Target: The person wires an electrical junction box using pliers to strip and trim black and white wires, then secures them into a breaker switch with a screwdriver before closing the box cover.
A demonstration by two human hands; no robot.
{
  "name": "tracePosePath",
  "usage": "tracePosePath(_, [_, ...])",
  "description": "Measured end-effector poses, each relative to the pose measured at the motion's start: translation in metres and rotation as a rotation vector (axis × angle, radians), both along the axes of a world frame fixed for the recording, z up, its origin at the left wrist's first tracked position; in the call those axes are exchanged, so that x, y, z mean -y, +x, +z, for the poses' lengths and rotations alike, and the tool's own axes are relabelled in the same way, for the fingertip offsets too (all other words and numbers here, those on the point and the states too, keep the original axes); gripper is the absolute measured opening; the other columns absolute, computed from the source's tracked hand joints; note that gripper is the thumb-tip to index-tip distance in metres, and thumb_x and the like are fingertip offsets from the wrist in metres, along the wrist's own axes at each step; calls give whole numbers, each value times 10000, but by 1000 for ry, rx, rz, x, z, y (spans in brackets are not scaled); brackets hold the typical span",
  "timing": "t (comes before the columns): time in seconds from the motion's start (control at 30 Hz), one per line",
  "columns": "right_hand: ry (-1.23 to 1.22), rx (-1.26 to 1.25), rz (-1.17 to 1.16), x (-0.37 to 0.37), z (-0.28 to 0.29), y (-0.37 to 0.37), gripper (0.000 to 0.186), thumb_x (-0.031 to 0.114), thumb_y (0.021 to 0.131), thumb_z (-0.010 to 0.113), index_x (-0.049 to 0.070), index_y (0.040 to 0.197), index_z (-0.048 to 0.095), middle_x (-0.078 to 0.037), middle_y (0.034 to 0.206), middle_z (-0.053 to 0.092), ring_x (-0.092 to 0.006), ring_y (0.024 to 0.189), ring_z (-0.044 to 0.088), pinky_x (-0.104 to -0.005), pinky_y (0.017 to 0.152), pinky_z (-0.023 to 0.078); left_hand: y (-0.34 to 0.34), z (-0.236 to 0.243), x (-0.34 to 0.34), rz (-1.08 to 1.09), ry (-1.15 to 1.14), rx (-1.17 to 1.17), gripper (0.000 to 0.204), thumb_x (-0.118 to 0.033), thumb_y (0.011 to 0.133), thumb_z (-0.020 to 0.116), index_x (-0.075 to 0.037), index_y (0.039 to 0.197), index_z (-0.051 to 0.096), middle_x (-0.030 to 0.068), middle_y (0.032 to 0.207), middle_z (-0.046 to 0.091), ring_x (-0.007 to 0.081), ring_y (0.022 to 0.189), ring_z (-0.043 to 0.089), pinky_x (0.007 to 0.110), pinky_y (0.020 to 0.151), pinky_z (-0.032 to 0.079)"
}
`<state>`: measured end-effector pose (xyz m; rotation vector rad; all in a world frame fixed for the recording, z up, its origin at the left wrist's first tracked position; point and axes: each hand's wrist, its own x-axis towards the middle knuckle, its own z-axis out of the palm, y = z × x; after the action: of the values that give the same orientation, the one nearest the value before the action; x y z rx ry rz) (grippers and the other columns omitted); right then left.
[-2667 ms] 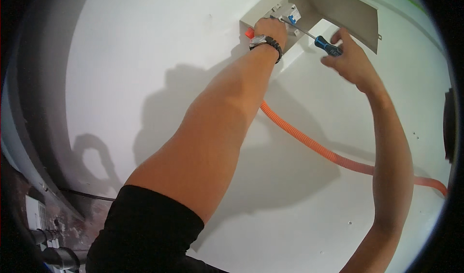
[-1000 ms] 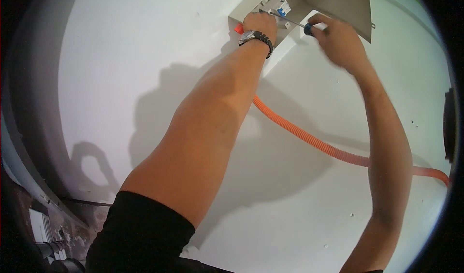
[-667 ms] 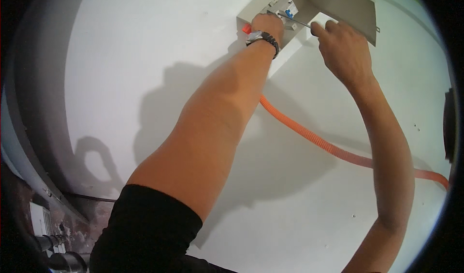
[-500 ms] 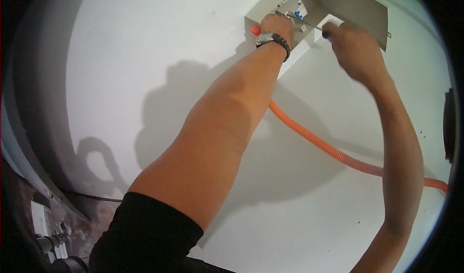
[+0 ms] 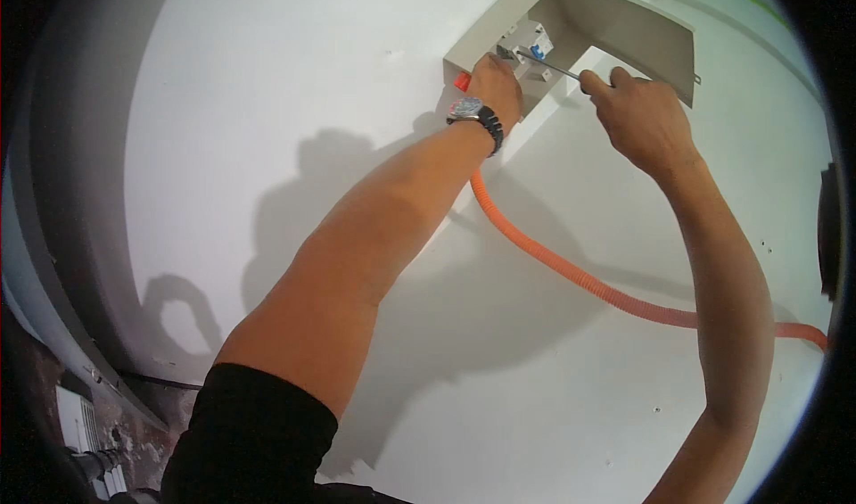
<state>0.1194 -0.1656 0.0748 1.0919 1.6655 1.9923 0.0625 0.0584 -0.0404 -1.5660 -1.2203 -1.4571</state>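
Note:
A screwdriver (image 5: 555, 67) is in my right hand (image 5: 640, 116), fingers wrapped round its handle. Its thin metal shaft runs up and left into an open electrical box (image 5: 486, 33), the tip reaching a white circuit breaker (image 5: 542, 37) with a blue toggle. My left hand (image 5: 497, 89), with a watch (image 5: 477, 116) on the wrist, reaches in at the box's lower left side. Its fingers are curled in close to the breaker, and what they pinch is hidden. A small red piece (image 5: 462, 82) shows beside that hand at the box's edge.
The box's curved cover (image 5: 624, 36) stands open on the right. An orange corrugated conduit (image 5: 571, 275) curves from below the box to the right, passing behind my right forearm. A white wall panel (image 5: 499, 397) fills most of the view. A dark object (image 5: 827, 235) sits at the right edge.
The view has shifted, so the box and both hands now appear slightly lower and further left. The screwdriver stays at the breaker, and my left hand remains in the box.

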Motion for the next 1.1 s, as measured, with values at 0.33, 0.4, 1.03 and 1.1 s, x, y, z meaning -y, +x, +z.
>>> tracePosePath(0.33, [-272, -905, 150, -12, 13, 2, 256, 187, 936, 630, 63, 1147, 557, -212, 864, 695, -322, 765, 710, -432, 645, 528, -7, 1, -2, 64, -139, -125, 285, -232, 935, 571, -92, 1010, 807, 110, 1030, 725, 284, 1033, 651, 403, 836, 463])
tracePosePath(0.4, [-103, -320, 222, -12, 5, 11, 323, 110, 893, 687, 117, 1184, 546, -164, 894, 700, -270, 787, 725, -405, 627, 560, -4, -2, -4, 82, -94, -128, 292, -241, 934, 573, -84, 1008, 807, 107, 1021, 727, 283, 1043, 647, 407, 833, 465])
tracePosePath(1.03, [-14, 95, 156, -9, 5, 9, 240, 200, 973, 658, 173, 1206, 606, -114, 855, 713, -304, 809, 737, -461, 664, 600, -3, 2, 6, 9, -155, -160, 309, -237, 922, 610, -42, 1073, 796, 200, 1082, 694, 321, 1006, 702, 443, 858, 521])
tracePosePath(1.1, [36, -85, 91, -10, 1, 3, 201, 228, 996, 643, 134, 1170, 610, -103, 818, 690, -258, 728, 706, -402, 598, 560, -3, 4, 3, 3, -37, -37, 311, -244, 929, 605, -38, 1063, 795, 205, 1089, 690, 316, 967, 716, 433, 813, 538])
